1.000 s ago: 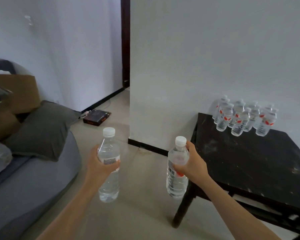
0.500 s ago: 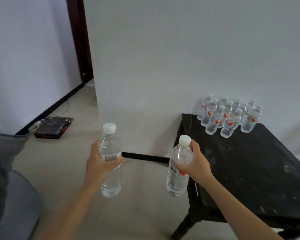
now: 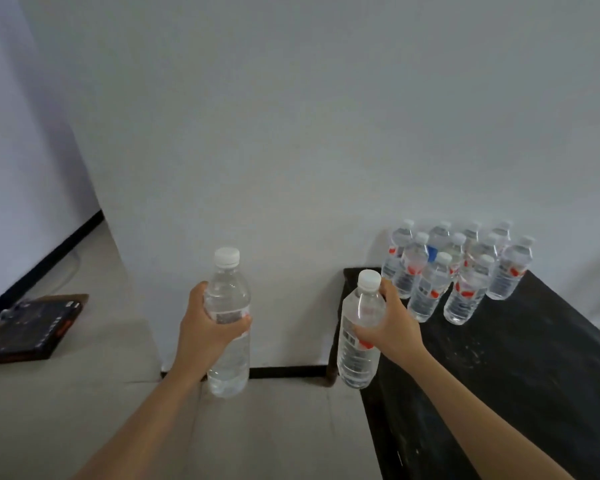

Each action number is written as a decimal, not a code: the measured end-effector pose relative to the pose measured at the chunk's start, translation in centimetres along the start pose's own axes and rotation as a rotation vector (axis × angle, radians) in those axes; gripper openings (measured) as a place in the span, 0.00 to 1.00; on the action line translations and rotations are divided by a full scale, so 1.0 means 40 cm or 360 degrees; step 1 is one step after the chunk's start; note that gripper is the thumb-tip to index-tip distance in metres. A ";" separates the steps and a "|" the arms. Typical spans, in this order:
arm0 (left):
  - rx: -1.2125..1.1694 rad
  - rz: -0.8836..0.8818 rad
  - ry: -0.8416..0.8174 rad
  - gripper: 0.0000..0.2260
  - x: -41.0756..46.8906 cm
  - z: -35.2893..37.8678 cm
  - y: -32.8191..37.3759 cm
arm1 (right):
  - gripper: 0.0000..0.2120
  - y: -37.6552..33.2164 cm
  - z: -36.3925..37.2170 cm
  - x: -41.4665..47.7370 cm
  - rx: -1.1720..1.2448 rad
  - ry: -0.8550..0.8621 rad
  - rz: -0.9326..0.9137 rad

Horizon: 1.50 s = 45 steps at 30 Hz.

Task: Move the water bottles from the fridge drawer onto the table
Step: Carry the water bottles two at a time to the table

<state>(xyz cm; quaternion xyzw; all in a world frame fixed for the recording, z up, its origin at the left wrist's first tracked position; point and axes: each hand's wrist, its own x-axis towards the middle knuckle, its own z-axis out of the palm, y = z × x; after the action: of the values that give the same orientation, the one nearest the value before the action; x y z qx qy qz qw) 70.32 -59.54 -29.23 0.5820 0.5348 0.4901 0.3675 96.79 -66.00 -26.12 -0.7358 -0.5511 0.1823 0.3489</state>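
Since the earlier frame both hands have advanced toward the desk (image 3: 520, 358). Left hand (image 3: 205, 332) fingers wrap one bottle (image 3: 227, 323); right hand (image 3: 392, 329) fingers wrap another (image 3: 359, 332) at the desk's edge. Bottle cluster (image 3: 458, 268) stands by the wall. Label writing illegible.

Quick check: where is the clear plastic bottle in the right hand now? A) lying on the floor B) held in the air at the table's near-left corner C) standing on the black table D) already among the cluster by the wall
B: the right hand grips the clear plastic bottle in the air at the black table corner, short of the standing cluster of bottles.
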 end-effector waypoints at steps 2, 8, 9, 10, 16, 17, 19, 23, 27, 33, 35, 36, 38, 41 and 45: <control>-0.0008 0.0008 -0.0038 0.37 0.075 0.041 -0.001 | 0.37 0.014 -0.006 0.063 0.0016 0.0038 0.0041; -0.0027 0.0008 -0.0344 0.37 0.250 0.232 -0.021 | 0.41 0.111 -0.039 0.176 0.0008 0.0125 0.0296; -0.0015 0.0007 -0.0424 0.37 0.271 0.271 -0.022 | 0.41 0.128 -0.048 0.185 -0.0002 0.0141 0.0351; -0.0018 0.0018 -0.0511 0.37 0.301 0.321 -0.022 | 0.41 0.152 -0.060 0.199 -0.0005 0.0181 0.0421; -0.0111 0.0174 -0.1048 0.39 0.443 0.621 0.020 | 0.42 0.260 -0.166 0.258 -0.0083 0.0625 0.0739; -0.0150 0.0189 -0.1141 0.41 0.460 0.665 0.043 | 0.42 0.271 -0.185 0.266 -0.0107 0.0694 0.0793; -0.0229 0.0232 -0.1336 0.41 0.487 0.755 0.080 | 0.42 0.290 -0.227 0.278 -0.0174 0.0822 0.0917; -0.0352 0.0382 -0.1611 0.33 0.494 0.887 0.146 | 0.41 0.310 -0.284 0.263 -0.0256 0.1069 0.1045; -0.0442 0.0484 -0.1825 0.32 0.457 0.996 0.194 | 0.42 0.323 -0.319 0.214 -0.0262 0.1225 0.1214; -0.0458 0.0557 -0.2099 0.33 0.338 1.133 0.219 | 0.41 0.381 -0.363 0.122 -0.0310 0.1314 0.1448; -0.0415 0.0581 -0.2188 0.32 0.285 1.180 0.216 | 0.40 0.420 -0.389 0.096 -0.0330 0.1321 0.1504; -0.0391 0.0588 -0.2209 0.31 0.264 1.201 0.210 | 0.40 0.437 -0.397 0.087 -0.0338 0.1306 0.1512; -0.0352 0.0571 -0.2192 0.31 0.220 1.242 0.197 | 0.40 0.475 -0.418 0.073 -0.0349 0.1256 0.1510; -0.0304 0.0488 -0.2074 0.32 0.155 1.318 0.191 | 0.41 0.547 -0.468 0.060 -0.0309 0.1177 0.1457; -0.0305 0.0397 -0.1969 0.32 0.102 1.403 0.212 | 0.41 0.649 -0.540 0.074 -0.0245 0.1163 0.1370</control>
<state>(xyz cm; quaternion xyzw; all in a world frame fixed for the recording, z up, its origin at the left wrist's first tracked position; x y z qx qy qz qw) 126.40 -51.46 -34.44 0.7798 0.1058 0.1483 0.5989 129.61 -73.84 -29.40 -0.9326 -0.0569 0.0011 0.3563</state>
